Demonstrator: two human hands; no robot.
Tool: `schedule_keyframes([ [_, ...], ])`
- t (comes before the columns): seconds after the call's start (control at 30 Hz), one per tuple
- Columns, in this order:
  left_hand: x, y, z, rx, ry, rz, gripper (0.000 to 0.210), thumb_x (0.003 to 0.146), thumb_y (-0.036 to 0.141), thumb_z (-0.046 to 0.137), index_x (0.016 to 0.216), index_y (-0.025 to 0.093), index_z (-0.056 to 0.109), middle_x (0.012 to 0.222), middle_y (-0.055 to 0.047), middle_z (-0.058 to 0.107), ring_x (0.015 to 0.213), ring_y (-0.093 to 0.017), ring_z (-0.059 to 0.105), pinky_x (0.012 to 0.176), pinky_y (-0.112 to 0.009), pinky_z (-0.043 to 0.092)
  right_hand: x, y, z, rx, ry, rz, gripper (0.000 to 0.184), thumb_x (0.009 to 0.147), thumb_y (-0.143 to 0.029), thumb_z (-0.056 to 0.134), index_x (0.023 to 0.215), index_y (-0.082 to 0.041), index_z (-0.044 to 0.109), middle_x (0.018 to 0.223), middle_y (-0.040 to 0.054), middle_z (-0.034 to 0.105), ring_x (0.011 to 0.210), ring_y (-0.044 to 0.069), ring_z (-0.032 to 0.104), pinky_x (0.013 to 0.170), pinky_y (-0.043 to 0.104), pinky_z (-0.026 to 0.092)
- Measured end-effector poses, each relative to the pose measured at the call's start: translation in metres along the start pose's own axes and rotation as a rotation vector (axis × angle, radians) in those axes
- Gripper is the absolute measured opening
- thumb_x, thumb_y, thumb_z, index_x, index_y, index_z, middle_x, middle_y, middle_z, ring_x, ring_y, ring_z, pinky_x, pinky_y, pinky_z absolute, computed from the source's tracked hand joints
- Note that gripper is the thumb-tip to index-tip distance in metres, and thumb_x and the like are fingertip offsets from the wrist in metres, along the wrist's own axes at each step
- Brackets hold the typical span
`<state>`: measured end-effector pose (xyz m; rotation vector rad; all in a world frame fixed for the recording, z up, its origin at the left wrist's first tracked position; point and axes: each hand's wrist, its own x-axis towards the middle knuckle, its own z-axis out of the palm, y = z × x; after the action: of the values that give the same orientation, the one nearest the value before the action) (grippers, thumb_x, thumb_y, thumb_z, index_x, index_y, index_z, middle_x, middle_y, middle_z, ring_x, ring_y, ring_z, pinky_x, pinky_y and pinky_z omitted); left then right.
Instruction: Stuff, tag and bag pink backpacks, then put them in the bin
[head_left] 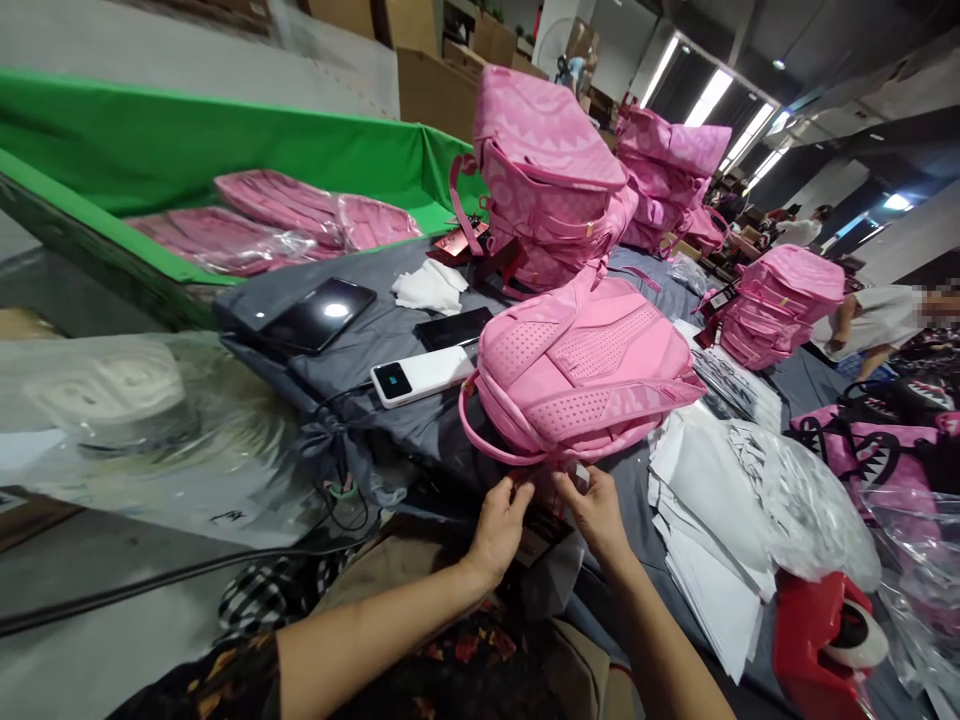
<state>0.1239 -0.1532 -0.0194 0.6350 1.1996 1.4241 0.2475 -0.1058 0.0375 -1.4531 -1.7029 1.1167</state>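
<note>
A pink backpack (592,370) lies before me with its padded back panel and straps facing up. Just under its near edge, my left hand (501,525) is closed in a pinch, thumb against fingers. My right hand (596,512) pinches a little to the right, by a small pale, see-through bit. What the fingertips hold is too small and dark to make out. Beneath the hands hangs a dark tag with pale print (541,535), partly hidden. A white power bank (424,376) lies left of the backpack, next to a black phone (454,328).
Stacked pink backpacks (551,170) stand behind. A green-lined bin (225,135) with bagged pink items is at left. White paper sheets (709,560) and a red tape dispenser (821,640) lie at right. A person (874,318) is at the far right.
</note>
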Motion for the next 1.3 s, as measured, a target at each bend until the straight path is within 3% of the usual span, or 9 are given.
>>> schedule_keyframes([
  [0.07,0.003,0.001,0.005,-0.167,0.039,-0.138,0.033,0.066,0.045,0.067,0.081,0.016,0.071,0.066,-0.001,0.066,0.061,-0.016,0.058,0.062,-0.028,0.049,-0.002,0.002,-0.009,-0.138,0.002,-0.1,0.048,0.09,-0.058,0.054,0.072,-0.015,0.066,0.06,0.0,0.055,0.055,0.012,0.047,0.053,0.024,0.038],
  [0.2,0.014,0.012,0.012,-0.38,0.029,-0.397,0.028,0.052,0.03,0.076,0.074,0.014,0.072,0.067,-0.005,0.07,0.053,-0.015,0.057,0.054,-0.027,0.045,-0.006,-0.003,-0.026,-0.587,0.259,-0.475,0.041,0.102,-0.042,0.046,0.079,-0.018,0.071,0.072,0.0029,0.065,0.061,0.013,0.055,0.058,0.023,0.038],
  [0.3,0.025,0.019,0.019,-0.409,0.041,-0.472,0.023,0.052,0.027,0.079,0.07,0.013,0.072,0.063,-0.006,0.069,0.053,-0.015,0.057,0.052,-0.026,0.044,-0.012,-0.021,-0.027,-0.876,0.38,-0.739,0.026,0.103,-0.027,0.052,0.087,-0.019,0.071,0.076,0.0025,0.067,0.064,0.012,0.058,0.06,0.023,0.037],
  [0.4,0.03,0.021,0.022,-0.444,0.055,-0.487,0.019,0.054,0.026,0.079,0.067,0.015,0.07,0.061,-0.004,0.067,0.054,-0.014,0.056,0.052,-0.025,0.043,-0.016,-0.04,-0.013,-1.055,0.407,-0.851,0.023,0.102,-0.021,0.053,0.085,-0.019,0.068,0.073,0.0022,0.064,0.065,0.013,0.056,0.061,0.025,0.036],
  [0.63,0.017,0.03,0.009,-0.503,0.02,-0.415,0.02,0.047,0.023,0.078,0.059,0.017,0.063,0.052,0.003,0.057,0.049,-0.01,0.048,0.05,-0.023,0.038,-0.016,-0.031,0.031,-1.184,0.383,-0.893,0.028,0.101,-0.012,0.044,0.081,-0.018,0.063,0.07,0.0036,0.056,0.066,0.017,0.049,0.057,0.029,0.033],
  [0.83,0.012,0.034,0.005,-0.499,-0.053,-0.355,0.03,0.049,0.035,0.085,0.066,0.016,0.071,0.064,-0.003,0.069,0.068,-0.019,0.062,0.064,-0.027,0.046,-0.027,-0.008,0.027,-1.229,0.393,-0.886,0.017,0.099,-0.013,0.051,0.105,-0.015,0.067,0.091,0.0092,0.068,0.082,0.02,0.055,0.066,0.032,0.04],
  [0.97,0.007,0.033,0.005,-0.53,-0.111,-0.314,0.029,0.057,0.04,0.082,0.067,0.014,0.073,0.067,-0.005,0.071,0.072,-0.019,0.064,0.074,-0.029,0.048,-0.038,-0.003,0.027,-1.149,0.403,-0.846,0.016,0.099,-0.017,0.053,0.108,-0.015,0.067,0.102,0.01,0.072,0.095,0.023,0.058,0.076,0.036,0.043],
  [1.17,0.009,0.029,0.017,-0.478,0.043,-0.277,0.028,0.045,0.025,0.084,0.068,0.014,0.073,0.067,-0.004,0.072,0.068,-0.016,0.063,0.071,-0.027,0.048,-0.044,-0.006,0.027,-0.96,0.388,-0.82,0.011,0.097,-0.016,0.058,0.104,-0.019,0.066,0.101,0.0065,0.074,0.093,0.019,0.061,0.079,0.033,0.044],
  [1.3,0.016,0.021,0.022,-0.446,0.099,-0.253,0.025,0.046,0.021,0.083,0.068,0.015,0.073,0.069,-0.004,0.072,0.067,-0.016,0.062,0.07,-0.028,0.048,-0.032,-0.002,0.032,-0.839,0.586,-0.717,0.018,0.097,-0.021,0.059,0.114,-0.019,0.064,0.098,0.0094,0.07,0.09,0.02,0.061,0.08,0.034,0.048],
])
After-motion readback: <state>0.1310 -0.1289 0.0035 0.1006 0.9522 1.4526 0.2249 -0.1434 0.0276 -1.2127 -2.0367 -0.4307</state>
